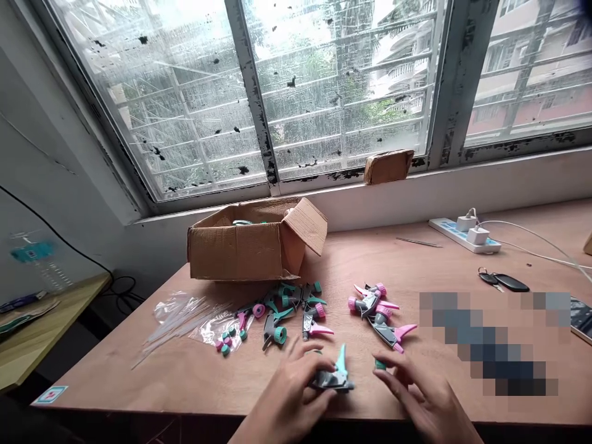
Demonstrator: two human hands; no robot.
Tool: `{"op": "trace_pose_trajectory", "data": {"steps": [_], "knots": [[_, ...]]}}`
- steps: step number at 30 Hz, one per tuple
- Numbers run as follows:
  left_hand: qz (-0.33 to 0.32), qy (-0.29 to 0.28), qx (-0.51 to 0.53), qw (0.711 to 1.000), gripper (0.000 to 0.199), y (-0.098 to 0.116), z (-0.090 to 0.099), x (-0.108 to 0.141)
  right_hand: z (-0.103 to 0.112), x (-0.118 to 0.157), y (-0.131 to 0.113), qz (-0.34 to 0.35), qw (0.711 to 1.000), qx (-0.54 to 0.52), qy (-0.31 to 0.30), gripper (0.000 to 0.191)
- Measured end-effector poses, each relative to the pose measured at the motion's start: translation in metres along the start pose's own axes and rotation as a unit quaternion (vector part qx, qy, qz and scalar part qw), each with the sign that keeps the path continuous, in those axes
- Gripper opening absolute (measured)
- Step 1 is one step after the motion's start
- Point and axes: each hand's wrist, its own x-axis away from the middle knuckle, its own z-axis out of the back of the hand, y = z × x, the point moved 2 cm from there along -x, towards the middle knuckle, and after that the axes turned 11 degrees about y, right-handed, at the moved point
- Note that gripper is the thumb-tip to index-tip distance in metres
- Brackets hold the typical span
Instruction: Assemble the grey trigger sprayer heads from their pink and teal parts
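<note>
Near the table's front edge, my left hand [300, 385] grips a grey spray head [333, 377] with a light teal trigger pointing up. To its right, my right hand [419, 391] pinches a small teal cap [380, 364] between thumb and forefinger, apart from the spray head. Beyond the right hand lies a group of grey and pink spray heads [383, 330]. Teal and pink spray heads [272, 330] lie beyond the left hand. Several small teal and pink caps [226, 342] rest on a clear plastic bag at the left.
An open cardboard box [235, 253] stands at the back. Thin clear tubes [178, 320] lie at the left. A power strip [465, 236] with white plugs, keys [509, 282], a thin metal rod [419, 242] and a pixelated patch are at the right.
</note>
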Motion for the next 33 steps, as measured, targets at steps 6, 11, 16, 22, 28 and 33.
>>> {"op": "trace_pose_trajectory", "data": {"steps": [6, 11, 16, 22, 28, 33], "knots": [[0.074, 0.069, 0.124, 0.987, 0.022, -0.008, -0.031, -0.005, -0.007, -0.018, 0.007, -0.121, 0.985, -0.083, -0.089, 0.029], [0.14, 0.073, 0.164, 0.974, 0.039, -0.015, -0.035, -0.009, -0.004, -0.015, 0.004, -0.144, 0.977, -0.094, -0.13, 0.025], [0.106, 0.054, 0.137, 0.983, 0.048, -0.011, -0.032, -0.009, -0.001, -0.009, 0.006, -0.165, 0.971, -0.119, -0.123, 0.028], [0.013, 0.019, 0.013, 1.0, 0.034, -0.004, -0.037, -0.004, -0.002, -0.007, 0.009, -0.16, 0.97, -0.14, -0.117, 0.031], [-0.029, 0.007, -0.013, 0.999, 0.021, -0.003, -0.04, -0.003, -0.002, -0.001, 0.015, -0.16, 0.972, -0.143, -0.1, 0.035], [-0.073, 0.025, -0.027, 0.997, 0.026, 0.001, -0.04, -0.004, 0.0, 0.0, 0.016, -0.144, 0.973, -0.157, -0.093, 0.032]]}}
